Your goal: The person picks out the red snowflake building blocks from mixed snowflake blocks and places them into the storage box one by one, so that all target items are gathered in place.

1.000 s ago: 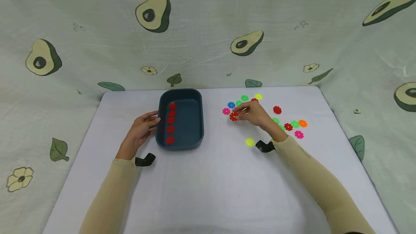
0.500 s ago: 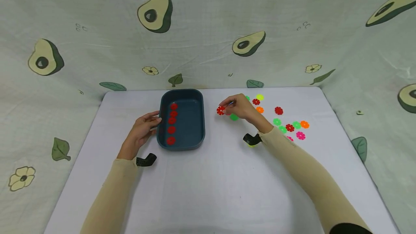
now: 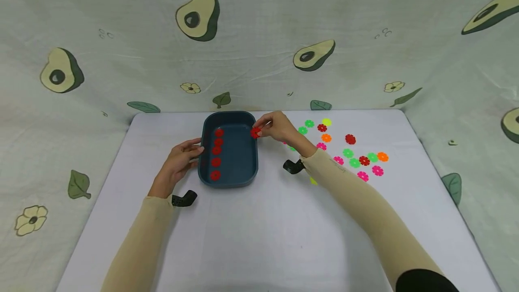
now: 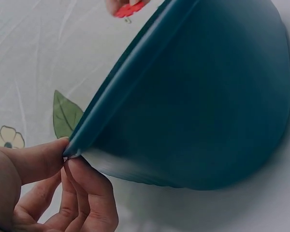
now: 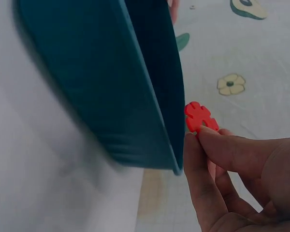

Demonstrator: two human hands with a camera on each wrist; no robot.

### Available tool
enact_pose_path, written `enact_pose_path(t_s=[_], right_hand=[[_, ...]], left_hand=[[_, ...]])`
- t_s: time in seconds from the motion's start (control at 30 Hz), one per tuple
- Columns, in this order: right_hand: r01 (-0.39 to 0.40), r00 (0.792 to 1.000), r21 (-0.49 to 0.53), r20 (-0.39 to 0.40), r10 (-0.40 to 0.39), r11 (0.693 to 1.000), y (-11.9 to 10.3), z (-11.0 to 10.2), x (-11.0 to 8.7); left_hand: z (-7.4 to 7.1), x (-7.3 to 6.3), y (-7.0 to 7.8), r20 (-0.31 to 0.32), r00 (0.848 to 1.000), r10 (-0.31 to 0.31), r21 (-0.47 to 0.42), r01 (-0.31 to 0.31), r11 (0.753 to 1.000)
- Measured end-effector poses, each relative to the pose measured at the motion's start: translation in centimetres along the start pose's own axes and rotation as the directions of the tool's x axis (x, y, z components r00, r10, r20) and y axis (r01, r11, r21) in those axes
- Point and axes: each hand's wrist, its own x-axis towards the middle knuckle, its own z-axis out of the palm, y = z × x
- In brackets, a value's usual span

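Observation:
A dark blue rectangular tray (image 3: 239,166) stands on the table, with several red notched discs (image 3: 216,162) in a column along its left side. My left hand (image 3: 178,161) pinches the tray's left rim; in the left wrist view thumb and fingertips meet on that rim (image 4: 121,79). My right hand (image 3: 277,126) pinches a red notched plastic disc (image 3: 255,132) at the tray's right rim. Seen from the right wrist, the red disc (image 5: 199,117) is held by its edge between thumb and fingertip, beside the tray wall (image 5: 87,72).
Right of the tray, several notched discs lie scattered on the white table (image 3: 259,238): green (image 3: 348,152), orange (image 3: 383,157), pink (image 3: 378,171), yellow (image 3: 326,122) and red (image 3: 350,139). My right forearm passes over some of them. Behind the table hangs an avocado-print cloth (image 3: 251,57).
My right hand has carried the red disc leftward from the scattered discs to the tray's right rim. My left hand keeps its hold on the tray.

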Motion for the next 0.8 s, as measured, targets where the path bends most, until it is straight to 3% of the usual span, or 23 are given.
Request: enact_pose_path(t_s=[0.27,0.5,0.8], right_hand=[[-0.009,1.0,-0.003,0.027,0.009,1.0,-1.2,1.8,1.8],[0.028,0.999,-0.075,0.017,-0.027,0.997,-2.0,3.0,3.3],[-0.042,0.999,-0.122,-0.008,0.041,0.992,-2.4,4.7,5.0]], left_hand=[[-0.3,0.0,0.5,0.003,1.0,-0.015,0.064,0.015,0.998],[-0.8,0.2,1.1,0.027,0.999,-0.02,0.095,0.018,0.995],[-0.7,0.2,1.3,0.009,0.999,-0.046,0.078,0.045,0.996]])
